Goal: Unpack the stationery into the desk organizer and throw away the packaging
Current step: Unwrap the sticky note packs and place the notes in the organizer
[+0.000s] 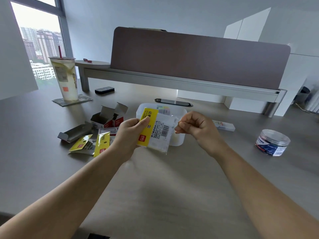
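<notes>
My left hand [131,133] gripped the yellow header of the sticky-note packet [156,133], thumb on top. My right hand [195,127] was curled, its fingertips [178,128] pinching the clear film at the packet's far edge, above the table [172,187]. To open it cleanly, I judged the film should be peeled slowly along the seam while the header was held rigid. The wrapper looked thin, glossy and crinkled; the header stiff card. Behind it sat the white, round-cornered desk organizer [179,111]. To its left lay torn packaging [89,144] and open cartons [110,118]; at right, a clear cylindrical tub [272,142].
</notes>
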Available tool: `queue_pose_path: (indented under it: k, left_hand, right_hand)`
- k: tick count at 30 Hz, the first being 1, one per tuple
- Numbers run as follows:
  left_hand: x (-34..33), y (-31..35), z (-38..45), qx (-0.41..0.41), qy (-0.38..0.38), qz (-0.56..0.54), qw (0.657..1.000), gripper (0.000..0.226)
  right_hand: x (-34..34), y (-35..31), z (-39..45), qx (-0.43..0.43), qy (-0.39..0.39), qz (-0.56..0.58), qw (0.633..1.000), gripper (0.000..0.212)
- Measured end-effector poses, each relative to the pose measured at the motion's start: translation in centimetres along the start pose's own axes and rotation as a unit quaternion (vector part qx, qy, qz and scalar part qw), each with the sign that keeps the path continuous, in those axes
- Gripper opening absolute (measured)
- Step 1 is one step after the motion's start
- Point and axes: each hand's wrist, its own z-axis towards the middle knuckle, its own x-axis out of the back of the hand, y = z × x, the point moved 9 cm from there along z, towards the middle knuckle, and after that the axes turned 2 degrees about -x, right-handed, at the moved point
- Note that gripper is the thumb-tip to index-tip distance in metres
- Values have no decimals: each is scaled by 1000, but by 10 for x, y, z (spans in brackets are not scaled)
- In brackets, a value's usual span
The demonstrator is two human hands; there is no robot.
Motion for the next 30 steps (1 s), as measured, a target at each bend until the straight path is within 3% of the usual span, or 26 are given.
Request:
queue_pose_path:
  k: [5, 10, 18, 22, 30]
  left_hand:
    - [5, 21, -2, -85, 74, 126, 986, 30]
    - [1, 30, -7, -121, 114, 185, 969, 32]
    - [6, 18, -3, -65, 95, 96, 989, 22]
    - [4, 10, 2, -18, 45, 13, 999, 11]
    - [-1, 26, 10, -12, -9, -53, 999, 14]
  right_hand:
    - [-2, 0, -4, -33, 47, -45, 997, 16]
    - [-9, 3, -7, -59, 110, -92, 988, 30]
    - [1, -6, -7, -42, 121, -102, 987, 32]
    - [6, -9, -2, -34, 112, -84, 990, 30]
    - [3, -33, 16, 47, 112, -233, 965, 18]
